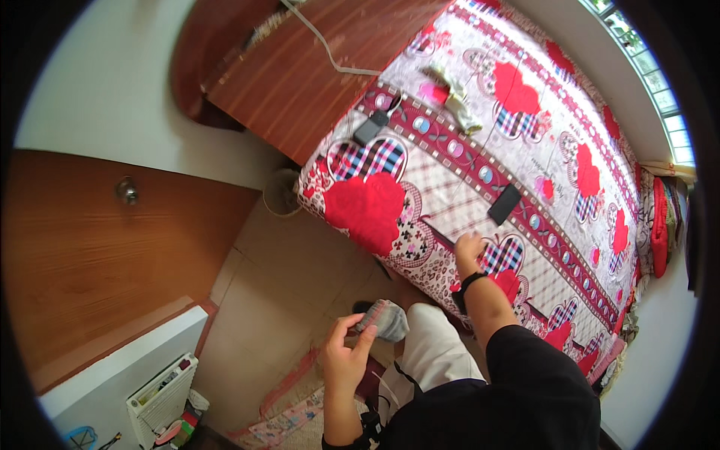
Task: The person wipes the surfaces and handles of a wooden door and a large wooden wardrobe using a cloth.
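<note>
My left hand (347, 351) pinches a grey folded cloth item (384, 320), possibly a sock, between thumb and fingers, above the tiled floor beside my knee. Over the near edge of the bed, my right hand (470, 247) reaches out with a black band on its wrist; its fingers are blurred, and I cannot tell whether it holds anything. A black smartphone (504, 204) lies on the patterned bedsheet (433, 174) just beyond this hand. Farther off on the sheet are a dark rectangular device (370, 128) with a cable and a crumpled pale cloth (461, 107).
A wooden cabinet (292, 84) adjoins the bed's far left corner, with a bin (281, 192) beside it. At left is a wooden door (124, 242). A white rack (163, 399) stands at the lower left, and folded clothes (660, 225) are piled at the bed's right end.
</note>
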Demonstrator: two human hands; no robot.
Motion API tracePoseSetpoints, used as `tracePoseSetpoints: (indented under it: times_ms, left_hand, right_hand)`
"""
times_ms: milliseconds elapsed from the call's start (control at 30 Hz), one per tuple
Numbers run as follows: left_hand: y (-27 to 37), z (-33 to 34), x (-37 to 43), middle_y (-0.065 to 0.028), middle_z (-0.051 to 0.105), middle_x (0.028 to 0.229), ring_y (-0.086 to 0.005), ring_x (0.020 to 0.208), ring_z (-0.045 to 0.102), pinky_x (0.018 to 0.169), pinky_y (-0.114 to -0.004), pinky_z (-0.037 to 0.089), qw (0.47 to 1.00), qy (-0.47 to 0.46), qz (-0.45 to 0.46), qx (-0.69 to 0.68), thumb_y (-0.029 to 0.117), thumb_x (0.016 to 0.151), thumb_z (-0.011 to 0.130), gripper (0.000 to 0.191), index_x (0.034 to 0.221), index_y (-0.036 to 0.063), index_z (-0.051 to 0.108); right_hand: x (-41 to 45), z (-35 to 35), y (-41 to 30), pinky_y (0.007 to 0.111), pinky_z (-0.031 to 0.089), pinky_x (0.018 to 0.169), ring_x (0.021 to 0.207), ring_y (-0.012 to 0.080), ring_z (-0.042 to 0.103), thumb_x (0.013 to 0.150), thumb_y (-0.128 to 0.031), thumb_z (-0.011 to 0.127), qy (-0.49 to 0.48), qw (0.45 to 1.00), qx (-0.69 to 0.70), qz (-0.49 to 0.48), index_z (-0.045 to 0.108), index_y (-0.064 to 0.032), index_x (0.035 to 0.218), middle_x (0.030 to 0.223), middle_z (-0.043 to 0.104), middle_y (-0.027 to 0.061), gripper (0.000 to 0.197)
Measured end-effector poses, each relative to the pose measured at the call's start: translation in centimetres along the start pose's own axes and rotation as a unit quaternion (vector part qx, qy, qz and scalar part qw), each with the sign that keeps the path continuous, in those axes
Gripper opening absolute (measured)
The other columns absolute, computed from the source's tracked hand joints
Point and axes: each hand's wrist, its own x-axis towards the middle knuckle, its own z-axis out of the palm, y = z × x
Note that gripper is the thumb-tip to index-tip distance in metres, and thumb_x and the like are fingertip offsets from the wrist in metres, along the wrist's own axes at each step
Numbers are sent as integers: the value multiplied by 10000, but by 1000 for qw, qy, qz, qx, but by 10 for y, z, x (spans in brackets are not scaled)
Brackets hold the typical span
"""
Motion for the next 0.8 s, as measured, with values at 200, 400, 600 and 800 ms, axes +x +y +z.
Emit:
tracePoseSetpoints:
  times_ms: [200, 400, 600, 800]
  left_hand:
    - [-72, 30, 52, -116, 687, 994, -238, 934, 662, 833, -331, 511, 996, -40, -75, -35, 174, 846, 764, 296, 1049, -12, 656]
    - [-101, 50, 89, -133, 677, 983, -262, 911, 656, 819, -336, 509, 993, -75, -86, -5, 133, 822, 776, 281, 1028, -14, 655]
    - [-110, 56, 111, -104, 682, 1029, -220, 940, 644, 843, -315, 499, 990, -119, -76, 11, 132, 803, 795, 308, 1046, -3, 662]
    - [-119, 57, 130, -98, 676, 1016, -197, 875, 650, 775, -296, 511, 983, -167, -70, -10, 68, 787, 787, 285, 1039, 0, 672]
  right_hand:
    - [87, 36, -7, 568, 323, 1064, 1289, 420, 381, 910, -533, 530, 25, 984, -111, 136, 573, -67, 1249, 1371, 425, 256, 577]
    - [120, 51, -14, 535, 376, 1027, 1263, 396, 421, 828, -706, 551, 138, 942, -180, 248, 534, 30, 1253, 1333, 450, 238, 849]
    - [146, 46, -11, 540, 339, 1061, 1325, 366, 390, 723, -830, 574, 185, 938, -138, 257, 398, 92, 1336, 1423, 378, 245, 1121]
    - [165, 40, 5, 459, 369, 1092, 1277, 405, 480, 731, -673, 699, 155, 962, -125, 185, 457, 76, 1318, 1323, 535, 259, 982]
